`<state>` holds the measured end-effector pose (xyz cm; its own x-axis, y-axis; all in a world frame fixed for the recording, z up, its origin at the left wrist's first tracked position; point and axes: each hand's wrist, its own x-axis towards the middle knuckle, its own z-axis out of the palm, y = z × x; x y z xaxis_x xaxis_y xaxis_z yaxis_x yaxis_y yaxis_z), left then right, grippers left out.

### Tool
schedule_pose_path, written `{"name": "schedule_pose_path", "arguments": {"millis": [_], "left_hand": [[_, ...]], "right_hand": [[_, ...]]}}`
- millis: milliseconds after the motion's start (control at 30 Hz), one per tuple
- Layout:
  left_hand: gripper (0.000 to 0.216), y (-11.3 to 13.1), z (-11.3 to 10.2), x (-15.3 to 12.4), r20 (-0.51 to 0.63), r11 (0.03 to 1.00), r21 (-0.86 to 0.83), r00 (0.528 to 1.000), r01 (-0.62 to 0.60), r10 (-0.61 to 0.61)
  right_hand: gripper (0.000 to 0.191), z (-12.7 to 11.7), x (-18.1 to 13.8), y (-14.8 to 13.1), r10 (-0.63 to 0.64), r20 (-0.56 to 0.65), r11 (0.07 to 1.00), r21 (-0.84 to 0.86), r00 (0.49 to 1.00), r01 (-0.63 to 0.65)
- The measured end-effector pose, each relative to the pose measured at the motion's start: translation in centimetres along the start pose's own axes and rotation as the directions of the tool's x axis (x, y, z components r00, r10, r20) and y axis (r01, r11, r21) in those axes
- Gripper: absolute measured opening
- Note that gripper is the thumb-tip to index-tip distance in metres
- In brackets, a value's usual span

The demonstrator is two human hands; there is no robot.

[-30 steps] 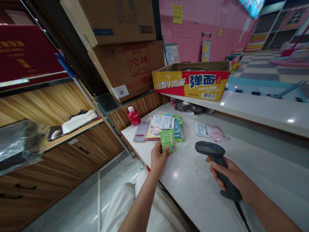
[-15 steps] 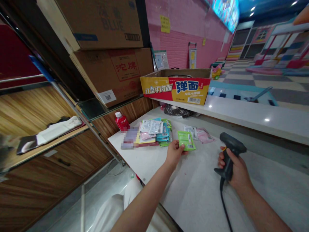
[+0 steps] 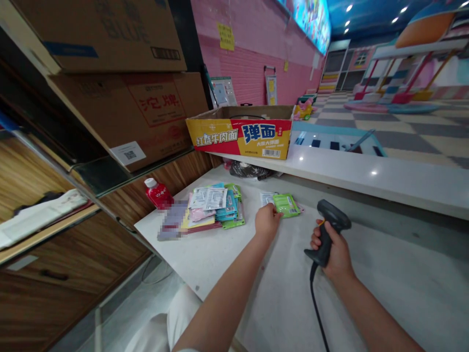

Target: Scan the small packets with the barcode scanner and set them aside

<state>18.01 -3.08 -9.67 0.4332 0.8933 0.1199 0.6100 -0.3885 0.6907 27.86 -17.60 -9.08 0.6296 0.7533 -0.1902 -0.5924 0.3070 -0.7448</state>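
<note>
My left hand (image 3: 267,221) is closed in a pinch on the near corner of a green sachet (image 3: 287,204), which lies on a white sachet and a pink one on the white counter (image 3: 234,254). A dark grey barcode scanner (image 3: 329,230) stands upright in my right hand (image 3: 333,249), which is wrapped round its handle; its cable runs down toward me. To the left of my left hand sits a pile of several coloured sachets (image 3: 214,208).
A red bottle with a white cap (image 3: 157,193) stands by the wooden wall at the left. A yellow-and-red cardboard box (image 3: 244,133) sits on the raised ledge behind. A dark bag (image 3: 251,170) lies under that ledge. Large brown cartons (image 3: 146,112) are stacked on the left shelf.
My left hand carried the green sachet rightward from the pile and set it on the white and pink sachets. My right hand turned the scanner upright.
</note>
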Motion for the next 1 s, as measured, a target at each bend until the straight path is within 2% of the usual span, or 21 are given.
{"name": "schedule_pose_path", "arguments": {"millis": [67, 133, 200, 267, 467, 633, 733, 833, 900, 1000], "left_hand": [[0.012, 0.2, -0.6, -0.9, 0.009, 0.958, 0.216, 0.982, -0.186, 0.188], [0.025, 0.5, -0.7, -1.7, 0.079, 0.879, 0.311, 0.931, -0.362, 0.356], [0.034, 0.9, -0.2, -2.2, 0.154, 0.817, 0.329, 0.88, -0.474, 0.449], [0.035, 1.2, 0.6, -2.1, 0.202, 0.793, 0.331, 0.86, -0.511, 0.47], [0.04, 1.6, 2.2, -0.5, 0.267, 0.793, 0.362, 0.869, -0.49, 0.416], [0.042, 1.1, 0.9, -0.7, 0.28, 0.785, 0.366, 0.864, -0.5, 0.419], [0.039, 0.2, -1.2, -1.3, 0.205, 0.798, 0.378, 0.883, -0.469, 0.422], [0.032, -1.1, -4.6, -1.9, 0.077, 0.824, 0.405, 0.913, -0.395, 0.4], [0.026, -2.0, -7.4, -2.1, -0.036, 0.843, 0.448, 0.936, -0.297, 0.35], [0.022, -3.4, -11.5, -2.3, -0.255, 0.853, 0.52, 0.944, -0.046, 0.207]], "right_hand": [[0.034, 0.1, 0.0, 0.0, 0.003, -0.007, 1.0, 0.01, 1.0, -0.003], [0.034, 0.2, 0.0, 0.0, 0.004, -0.011, 1.0, 0.02, 1.0, -0.003], [0.034, 0.2, 0.0, 0.0, 0.002, -0.014, 1.0, 0.03, 1.0, -0.001], [0.035, 0.2, 0.1, 0.0, -0.003, -0.019, 0.999, 0.039, 1.0, 0.004], [0.035, 0.0, 0.3, 0.2, -0.016, -0.037, 0.998, 0.054, 0.999, 0.018], [0.033, -0.2, 0.3, 0.3, -0.009, -0.033, 0.998, 0.059, 0.999, 0.011], [0.032, -0.4, 0.2, 0.3, 0.01, -0.022, 0.998, 0.063, 1.0, -0.008], [0.031, -0.6, 0.0, 0.3, 0.025, -0.015, 0.998, 0.052, 1.0, -0.024], [0.031, -0.7, 0.0, 0.3, 0.029, -0.013, 0.999, 0.046, 0.999, -0.029], [0.031, -0.8, -0.2, 0.4, 0.038, -0.027, 0.999, 0.036, 0.999, -0.037]]}}
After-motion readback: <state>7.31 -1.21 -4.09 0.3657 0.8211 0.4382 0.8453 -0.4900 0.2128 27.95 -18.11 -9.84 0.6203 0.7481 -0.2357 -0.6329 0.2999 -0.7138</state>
